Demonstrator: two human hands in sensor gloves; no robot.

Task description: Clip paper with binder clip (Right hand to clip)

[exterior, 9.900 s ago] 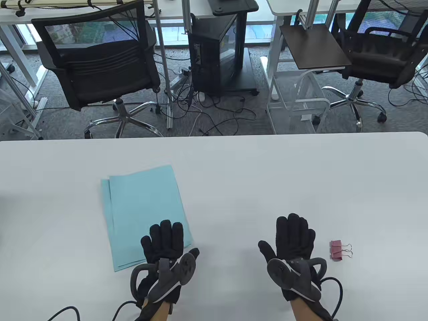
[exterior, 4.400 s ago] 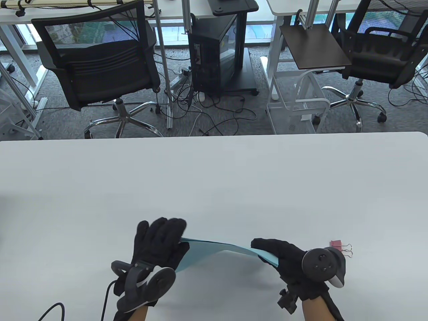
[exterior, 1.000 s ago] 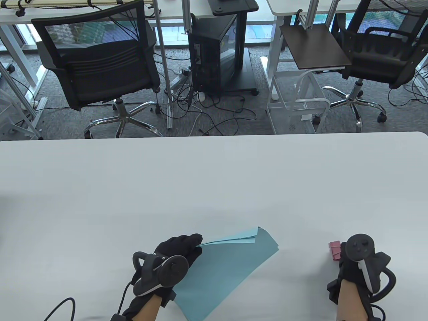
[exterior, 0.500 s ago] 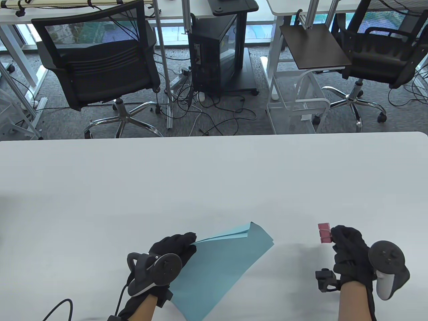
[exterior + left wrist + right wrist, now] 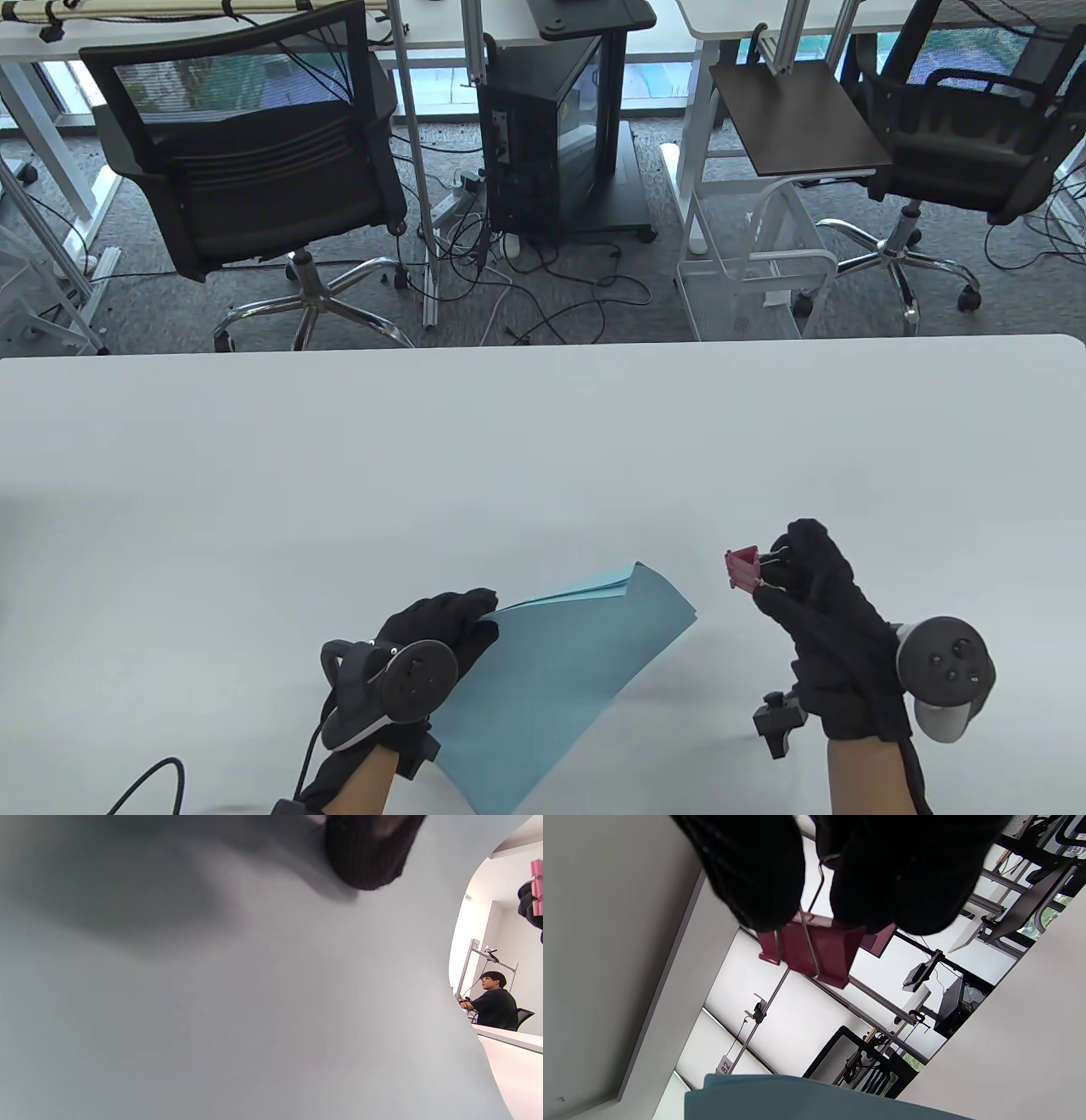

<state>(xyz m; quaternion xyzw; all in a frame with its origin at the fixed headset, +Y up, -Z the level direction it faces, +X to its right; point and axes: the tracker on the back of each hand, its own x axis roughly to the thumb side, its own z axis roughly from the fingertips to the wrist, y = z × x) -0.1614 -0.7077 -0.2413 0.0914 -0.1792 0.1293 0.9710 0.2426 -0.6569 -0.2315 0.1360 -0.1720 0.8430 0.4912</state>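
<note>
Table (image 5: pixel 543 441): white, office chairs behind it.
Clip: pink binder clip (image 5: pixel 744 567) just came up off the table — right hand (image 5: pixel 827 620) pinches its wire handles, mouth facing the paper.
Paper: blue sheets (image 5: pixel 564 679) gripped by left hand (image 5: pixel 433 632), free corner lifted, just left of the clip — so clipping looks next.

A white tag (image 5: pixel 726 1066) on a frame post reads "82".

binder clip (image 5: pixel 744 569): dark pink, wire handles pinched, raised, lower right | paper (image 5: pixel 564 679): light blue sheets, curved, lifted, lower centre
</note>
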